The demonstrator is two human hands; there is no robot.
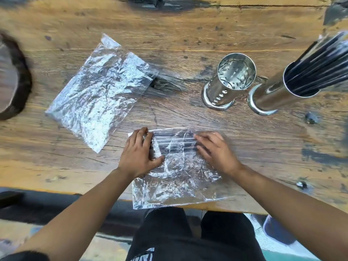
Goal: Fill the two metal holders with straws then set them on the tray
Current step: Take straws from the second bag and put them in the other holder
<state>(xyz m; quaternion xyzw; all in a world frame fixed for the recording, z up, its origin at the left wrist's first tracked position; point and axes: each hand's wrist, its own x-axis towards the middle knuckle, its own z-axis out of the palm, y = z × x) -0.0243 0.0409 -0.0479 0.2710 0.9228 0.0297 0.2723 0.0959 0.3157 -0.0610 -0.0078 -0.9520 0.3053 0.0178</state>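
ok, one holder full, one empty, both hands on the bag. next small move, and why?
Probably slide the straws out of the plastic bag: left hand and right hand hold its ends, the bundle sits sealed inside, and the empty holder waits.
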